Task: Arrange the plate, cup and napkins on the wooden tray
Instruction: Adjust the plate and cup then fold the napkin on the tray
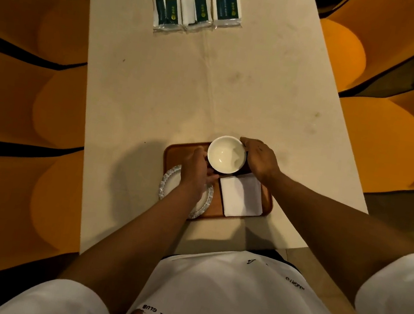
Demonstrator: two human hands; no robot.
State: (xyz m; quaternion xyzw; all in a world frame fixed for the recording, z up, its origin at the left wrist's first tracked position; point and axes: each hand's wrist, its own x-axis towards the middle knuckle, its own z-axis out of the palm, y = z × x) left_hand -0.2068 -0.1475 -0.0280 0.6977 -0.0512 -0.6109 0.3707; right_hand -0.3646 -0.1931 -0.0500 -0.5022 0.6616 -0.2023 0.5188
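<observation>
Currently both hands, left hand [196, 170] and right hand [259, 159], fingers curled around the round white ceramic cup [226, 154], flank it above the rectangular wooden tray [174, 152].

The white shirt [233, 295] bears the print "JAZZ CLUB", seen upside down. Print on the napkin packets [196, 2] is too small to read.

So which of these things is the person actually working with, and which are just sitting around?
In use:
- brown wooden tray
- round white cup, held between left hand and right hand
- white patterned-rim plate
- white folded napkin

Lying about:
- four wrapped packets with dark green labels, far end of the beige table
- orange seats
</observation>
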